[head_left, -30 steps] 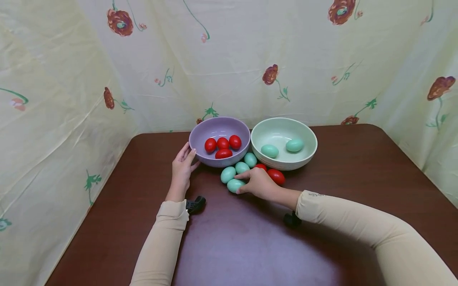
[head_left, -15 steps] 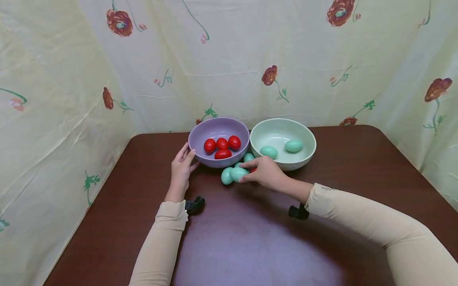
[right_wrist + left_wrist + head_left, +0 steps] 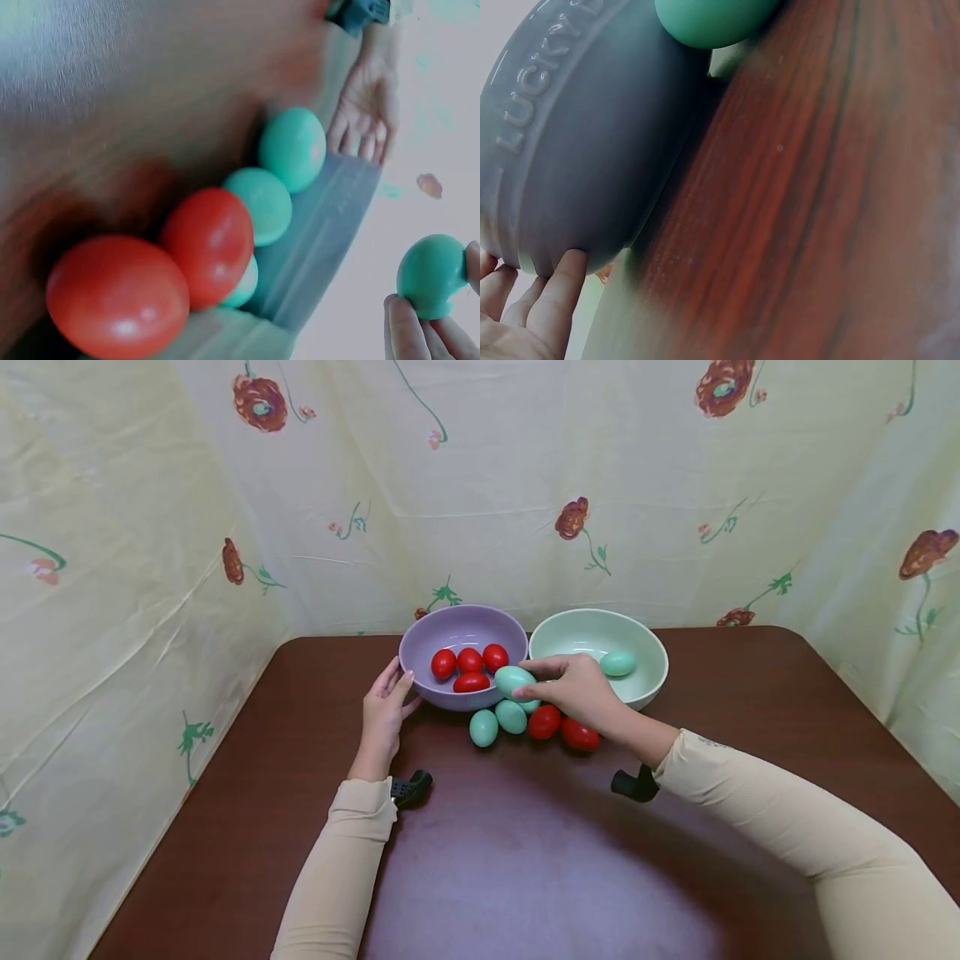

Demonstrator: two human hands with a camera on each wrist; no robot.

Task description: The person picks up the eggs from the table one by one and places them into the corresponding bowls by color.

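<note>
My right hand (image 3: 585, 693) pinches a mint-green egg (image 3: 513, 682) between thumb and fingers, raised in front of the gap between the two bowls. In the right wrist view the held egg (image 3: 431, 274) shows at the lower right. My left hand (image 3: 382, 718) rests its fingertips against the left outer side of the purple bowl (image 3: 422, 643), its fingers fairly straight. Several red eggs (image 3: 470, 682) lie inside that bowl. Beside it stands the pale green bowl (image 3: 592, 625), partly covered by my right hand, with one green egg (image 3: 618, 663) visible in it.
Before the bowls, green eggs (image 3: 483, 727) and two red eggs (image 3: 581, 735) lie on the brown table (image 3: 450, 843). One green egg is mostly hidden behind my right hand. A flowered cloth (image 3: 480, 485) hangs behind and at both sides.
My right hand has picked up the nearest green egg and carried it up and slightly right, toward the bowls. My left hand has stayed at the purple bowl.
</note>
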